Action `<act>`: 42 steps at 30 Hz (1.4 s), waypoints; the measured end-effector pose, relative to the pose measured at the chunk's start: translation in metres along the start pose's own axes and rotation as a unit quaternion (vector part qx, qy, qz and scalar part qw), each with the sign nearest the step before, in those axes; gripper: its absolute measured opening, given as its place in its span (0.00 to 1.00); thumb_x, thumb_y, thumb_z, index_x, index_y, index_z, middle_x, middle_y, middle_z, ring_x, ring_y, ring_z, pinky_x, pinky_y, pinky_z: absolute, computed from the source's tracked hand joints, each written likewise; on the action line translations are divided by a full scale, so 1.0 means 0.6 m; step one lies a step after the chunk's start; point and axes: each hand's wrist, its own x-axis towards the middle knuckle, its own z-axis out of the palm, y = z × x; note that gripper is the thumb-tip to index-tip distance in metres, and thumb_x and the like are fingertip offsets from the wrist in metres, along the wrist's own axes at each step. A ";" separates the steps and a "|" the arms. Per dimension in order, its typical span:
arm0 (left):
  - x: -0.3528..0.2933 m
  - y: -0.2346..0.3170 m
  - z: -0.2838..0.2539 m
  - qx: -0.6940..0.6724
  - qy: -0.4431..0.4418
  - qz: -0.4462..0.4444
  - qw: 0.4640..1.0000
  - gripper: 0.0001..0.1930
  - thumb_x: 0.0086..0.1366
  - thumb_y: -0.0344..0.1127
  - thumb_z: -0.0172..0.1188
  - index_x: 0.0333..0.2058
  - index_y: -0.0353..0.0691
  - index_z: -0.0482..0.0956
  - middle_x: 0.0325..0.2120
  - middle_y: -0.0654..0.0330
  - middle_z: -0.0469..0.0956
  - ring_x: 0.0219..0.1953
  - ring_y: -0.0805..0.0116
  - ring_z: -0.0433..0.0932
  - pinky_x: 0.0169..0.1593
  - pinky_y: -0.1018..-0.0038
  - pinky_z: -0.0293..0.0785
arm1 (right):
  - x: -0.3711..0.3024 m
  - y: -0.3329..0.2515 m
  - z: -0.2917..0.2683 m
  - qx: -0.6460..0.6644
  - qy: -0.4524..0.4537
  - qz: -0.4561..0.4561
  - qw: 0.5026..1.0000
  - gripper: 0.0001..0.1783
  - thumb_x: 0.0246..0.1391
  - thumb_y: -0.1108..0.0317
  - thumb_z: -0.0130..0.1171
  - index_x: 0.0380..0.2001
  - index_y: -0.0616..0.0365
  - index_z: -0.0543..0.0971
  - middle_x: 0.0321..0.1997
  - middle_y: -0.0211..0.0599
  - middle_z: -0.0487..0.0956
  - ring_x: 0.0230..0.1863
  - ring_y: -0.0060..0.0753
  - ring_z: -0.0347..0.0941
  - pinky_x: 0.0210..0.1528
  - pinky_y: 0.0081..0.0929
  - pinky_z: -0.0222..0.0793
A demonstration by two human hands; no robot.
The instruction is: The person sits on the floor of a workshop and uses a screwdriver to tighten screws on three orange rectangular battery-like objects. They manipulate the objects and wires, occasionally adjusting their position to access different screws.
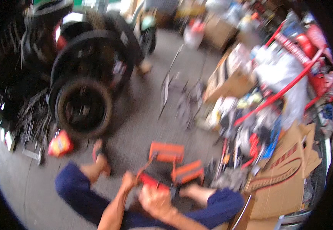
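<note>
1. Straight in, and this looks like a workshop: tyres [85, 131] pile up thick on the left, the strongest clue going!
2. Right beside them, a dark heap of thin parts [32, 111], too blurred to name.
3. Down low, orange trays [167, 149] like an opened toolbox's sit on the hard grey floor [135, 107].
4. Across to the right, cardboard [279, 182], clear plastic wrapping [285, 71] and a red frame [293, 50] crowd in; whether it doubles as a shop, I can't tell.
</note>
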 end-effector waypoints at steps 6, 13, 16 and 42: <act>0.028 -0.061 0.021 -0.166 -0.007 -0.011 0.986 0.11 0.52 0.36 0.65 0.30 0.34 0.86 0.22 0.55 0.82 0.22 0.66 0.80 0.28 0.68 0.76 | 0.035 0.015 0.032 0.132 0.033 0.020 0.991 0.07 0.57 0.63 0.58 0.28 0.51 0.74 0.17 0.35 0.71 0.13 0.31 0.69 0.15 0.37 0.65; 0.062 -0.129 0.041 -0.232 -0.044 -0.054 0.970 0.11 0.55 0.32 0.63 0.35 0.33 0.86 0.24 0.55 0.82 0.23 0.67 0.79 0.25 0.69 0.74 | 0.051 0.039 0.027 0.234 0.070 0.095 0.965 0.08 0.58 0.64 0.58 0.27 0.53 0.73 0.17 0.35 0.71 0.15 0.29 0.68 0.16 0.35 0.64; 0.082 -0.159 0.057 -0.259 -0.045 -0.062 0.963 0.11 0.56 0.31 0.62 0.37 0.32 0.85 0.25 0.56 0.82 0.23 0.68 0.78 0.24 0.70 0.73 | 0.057 0.044 0.021 0.269 0.083 0.111 0.953 0.08 0.58 0.65 0.59 0.27 0.53 0.73 0.17 0.34 0.72 0.15 0.28 0.68 0.17 0.35 0.64; -0.018 -0.011 -0.039 -0.123 -0.029 -0.114 0.985 0.18 0.40 0.30 0.69 0.35 0.36 0.88 0.24 0.56 0.84 0.27 0.68 0.82 0.36 0.69 0.78 | 0.023 -0.043 0.077 0.584 0.151 0.266 0.752 0.15 0.58 0.72 0.60 0.18 0.61 0.72 0.14 0.24 0.69 0.17 0.12 0.62 0.20 0.20 0.55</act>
